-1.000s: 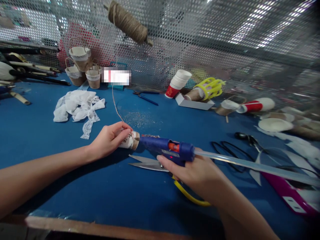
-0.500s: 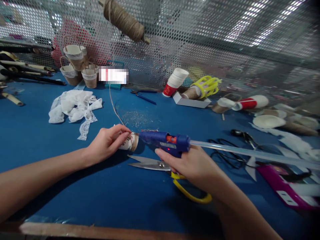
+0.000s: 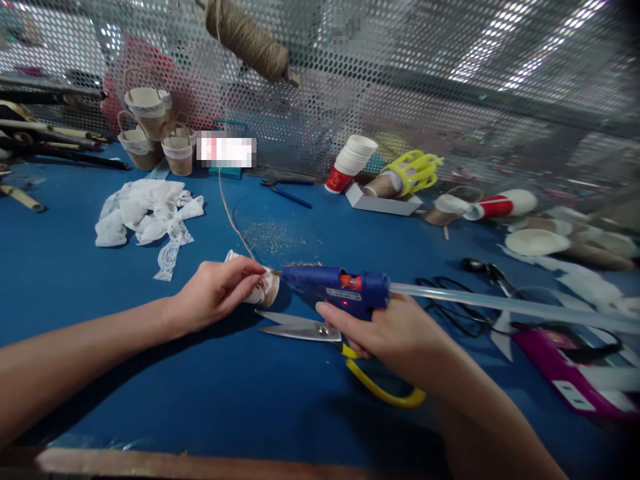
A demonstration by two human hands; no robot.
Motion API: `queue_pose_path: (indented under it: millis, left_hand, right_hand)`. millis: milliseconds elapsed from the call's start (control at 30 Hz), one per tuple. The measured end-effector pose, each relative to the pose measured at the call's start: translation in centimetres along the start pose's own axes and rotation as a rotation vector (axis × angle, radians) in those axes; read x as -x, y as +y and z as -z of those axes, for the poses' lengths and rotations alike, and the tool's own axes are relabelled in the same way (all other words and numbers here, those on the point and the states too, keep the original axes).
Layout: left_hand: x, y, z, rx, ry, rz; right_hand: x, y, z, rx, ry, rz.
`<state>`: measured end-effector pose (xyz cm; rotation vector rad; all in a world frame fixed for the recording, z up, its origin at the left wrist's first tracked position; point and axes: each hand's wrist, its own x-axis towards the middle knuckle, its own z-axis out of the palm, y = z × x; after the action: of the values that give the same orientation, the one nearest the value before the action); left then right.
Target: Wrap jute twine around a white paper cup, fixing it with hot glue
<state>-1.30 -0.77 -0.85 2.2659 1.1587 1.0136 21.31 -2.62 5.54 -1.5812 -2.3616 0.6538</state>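
My left hand (image 3: 213, 293) is closed around a small white paper cup (image 3: 257, 295) lying on its side, with brown twine wound round its base end. Thumb and fingertips press near where the twine (image 3: 233, 223) runs down onto the cup. Gripped in my right hand (image 3: 393, 327) is a blue hot glue gun (image 3: 320, 285), a red light glowing on its side and a long clear glue stick (image 3: 465, 301) out of its back. Its nozzle points left, close to the cup and my left fingertips; whether it touches is unclear. Below lie open scissors (image 3: 305, 329) with yellow handles.
A twine spool (image 3: 247, 40) hangs before the perforated metal screen. White lace (image 3: 135, 210) and twine-covered cups (image 3: 177, 152) are at left. Blue-handled pliers (image 3: 290, 195), stacked paper cups (image 3: 350, 163), a black cord (image 3: 450, 310) and a magenta power strip (image 3: 555, 367) lie on the blue table (image 3: 200, 400).
The glue gun and my right hand have shifted slightly right and down, the nozzle drawing back a little. My left hand stays on the cup, which has moved slightly.
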Motion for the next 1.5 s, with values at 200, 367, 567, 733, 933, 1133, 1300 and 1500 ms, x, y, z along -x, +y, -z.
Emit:
queue_pose_path:
  millis: [200,367,567,733,933,1133,1300,1500]
  left_hand:
    - [0.2,-0.1,-0.1,-0.030,-0.007,-0.079]
    - [0.2,-0.1,-0.1,-0.050,-0.008,-0.093]
    - [0.0,-0.2,-0.1,-0.054,0.021,-0.121]
    - [0.1,-0.1,-0.1,-0.074,0.026,-0.129]
    - [0.0,0.1,0.0,-0.089,0.063,-0.206]
    - [0.1,-0.2,-0.1,-0.056,0.046,-0.134]
    - [0.1,-0.2,-0.1,-0.050,0.042,-0.080]
    - [-0.1,0.0,-0.1,-0.038,0.060,-0.035]
  right_hand:
    - [-0.6,-0.4,0.0,-0.019,0.010,-0.017]
    - [-0.3,-0.3,0.0,-0.035,-0.008,-0.045]
    - [0.5,0.4,0.2,-0.051,-0.027,-0.030]
    - [0.6,0.9,0.1,-0.033,-0.037,-0.081]
    - [-0.2,-0.4,0.2,-0.047,-0.005,-0.029]
    - [0.3,0.0,0.2,0.048,0.043,0.089]
    - [0.8,1.1,-0.1,0.317,0.104,0.342]
    - [1.0,1.9,-0.1,0.738,0.325,0.781]
